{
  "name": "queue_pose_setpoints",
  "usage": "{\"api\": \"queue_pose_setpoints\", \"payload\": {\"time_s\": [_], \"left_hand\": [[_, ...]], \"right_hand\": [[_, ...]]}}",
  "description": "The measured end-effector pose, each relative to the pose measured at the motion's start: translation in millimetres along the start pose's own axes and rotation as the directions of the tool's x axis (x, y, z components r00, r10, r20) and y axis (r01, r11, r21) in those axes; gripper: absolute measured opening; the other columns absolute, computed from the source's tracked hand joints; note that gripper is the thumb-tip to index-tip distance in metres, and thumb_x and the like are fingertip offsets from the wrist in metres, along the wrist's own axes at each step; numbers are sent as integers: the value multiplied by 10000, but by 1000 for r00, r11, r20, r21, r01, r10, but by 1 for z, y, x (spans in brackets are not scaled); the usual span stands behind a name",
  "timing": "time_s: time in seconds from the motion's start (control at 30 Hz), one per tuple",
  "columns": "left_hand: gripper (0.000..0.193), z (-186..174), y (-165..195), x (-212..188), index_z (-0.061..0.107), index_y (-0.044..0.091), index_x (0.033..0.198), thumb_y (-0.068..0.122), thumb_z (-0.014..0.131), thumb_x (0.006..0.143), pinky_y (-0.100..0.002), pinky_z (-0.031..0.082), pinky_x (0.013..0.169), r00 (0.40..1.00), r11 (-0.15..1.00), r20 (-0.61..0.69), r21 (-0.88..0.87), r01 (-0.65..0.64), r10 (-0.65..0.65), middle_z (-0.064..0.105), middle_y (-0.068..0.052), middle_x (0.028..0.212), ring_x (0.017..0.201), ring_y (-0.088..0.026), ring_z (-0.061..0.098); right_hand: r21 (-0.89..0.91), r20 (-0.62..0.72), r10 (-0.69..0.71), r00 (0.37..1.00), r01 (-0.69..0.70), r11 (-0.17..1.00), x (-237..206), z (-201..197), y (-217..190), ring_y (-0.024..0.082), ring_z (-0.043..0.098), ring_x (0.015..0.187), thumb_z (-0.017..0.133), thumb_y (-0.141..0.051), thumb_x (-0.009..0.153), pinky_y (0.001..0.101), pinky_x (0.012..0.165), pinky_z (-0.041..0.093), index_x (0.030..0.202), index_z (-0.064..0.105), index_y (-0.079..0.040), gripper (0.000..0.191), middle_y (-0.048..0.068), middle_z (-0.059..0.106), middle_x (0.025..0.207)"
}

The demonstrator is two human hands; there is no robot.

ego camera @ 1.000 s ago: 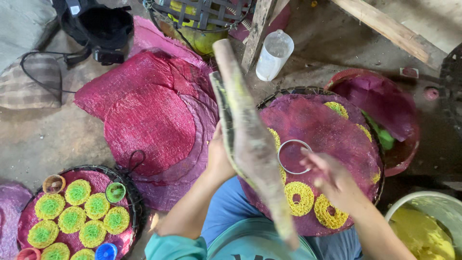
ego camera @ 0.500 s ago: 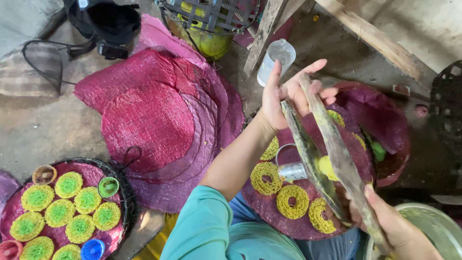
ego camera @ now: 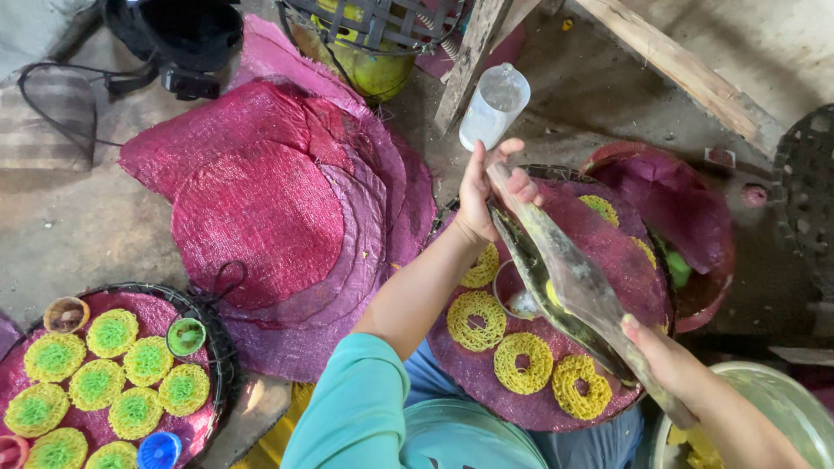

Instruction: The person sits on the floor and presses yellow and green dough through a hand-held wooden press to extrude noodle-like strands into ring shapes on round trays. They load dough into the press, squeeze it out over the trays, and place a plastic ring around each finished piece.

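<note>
**Long husk held over a tray on a bare floor**

A rough grey floor (ego camera: 69, 252) is covered with a stack of pink mesh mats (ego camera: 261, 208). A round tray (ego camera: 539, 408) of yellow rings is seen below. A long husk (ego camera: 565, 278) is gripped at its ends by the left hand (ego camera: 486, 187) and right hand (ego camera: 665, 356).

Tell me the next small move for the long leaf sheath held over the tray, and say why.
Probably tip the leaf sheath lower toward the metal ring: left hand holds its far end high, right hand the near end, and yellow batter shows in its fold above the ring.
</note>
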State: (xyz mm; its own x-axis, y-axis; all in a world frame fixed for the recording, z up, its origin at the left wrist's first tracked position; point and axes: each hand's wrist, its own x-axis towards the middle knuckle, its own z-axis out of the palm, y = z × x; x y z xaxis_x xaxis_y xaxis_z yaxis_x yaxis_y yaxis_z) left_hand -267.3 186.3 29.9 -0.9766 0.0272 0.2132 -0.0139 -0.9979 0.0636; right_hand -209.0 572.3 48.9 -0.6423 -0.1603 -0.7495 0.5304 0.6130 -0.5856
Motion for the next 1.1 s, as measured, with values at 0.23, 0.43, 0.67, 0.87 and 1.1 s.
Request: {"api": "queue_pose_setpoints", "payload": {"time_s": [0.23, 0.43, 0.67, 0.87, 1.1], "left_hand": [[567, 5, 42, 21, 535, 180, 1195, 697, 362, 1042, -442, 492, 702, 1000, 998, -12, 64, -27, 28, 413, -13, 631, 597, -205, 475], [543, 2, 15, 39, 529, 161, 1107, 674, 352, 1081, -419, 477, 661, 1000, 1000, 8, 9, -27, 27, 383, 1, 603, 541, -185, 432], [584, 4, -9, 7, 528, 158, 967, 700, 326, 1052, -403, 448, 589, 991, 999, -133, -43, -9, 3, 342, -8, 536, 475, -181, 392], [581, 16, 18, -12, 484, 159, 893, 688, 300, 1048, -387, 401, 492, 971, 994, -221, 77, -77, 93, 309, -4, 503, 411, -175, 353], [622, 42, 56, 25, 541, 158, 1108, 703, 254, 1026, -405, 486, 599, 985, 923, -23, 355, -150, 169, 523, -57, 652, 562, -209, 510]], "right_hand": [[-247, 3, -170, 985, 166, 955, 10, 30, -48, 229, 632, 683, 430, -561, 1022, 399, 642, 508, 944, 739, 50, 688, 139, 723, 749], [-360, -123, -243, 962, 185, 915, -23, 20, -78, 161, 576, 626, 496, -530, 972, 345, 590, 465, 945, 767, 23, 616, 79, 685, 683], [-247, -136, 10, 991, -44, 968, -48, 19, -53, 249, 535, 540, 548, -563, 1004, 419, 514, 422, 957, 705, 89, 672, 150, 616, 612], [-280, -127, -146, 981, 106, 954, -38, 56, -45, 208, 621, 636, 557, -504, 969, 414, 602, 524, 995, 737, 53, 586, 149, 736, 730], [-180, -61, -322, 945, 307, 934, -26, 71, -76, 177, 636, 610, 526, -434, 974, 340, 564, 521, 1086, 742, -41, 462, 84, 709, 730]]}}
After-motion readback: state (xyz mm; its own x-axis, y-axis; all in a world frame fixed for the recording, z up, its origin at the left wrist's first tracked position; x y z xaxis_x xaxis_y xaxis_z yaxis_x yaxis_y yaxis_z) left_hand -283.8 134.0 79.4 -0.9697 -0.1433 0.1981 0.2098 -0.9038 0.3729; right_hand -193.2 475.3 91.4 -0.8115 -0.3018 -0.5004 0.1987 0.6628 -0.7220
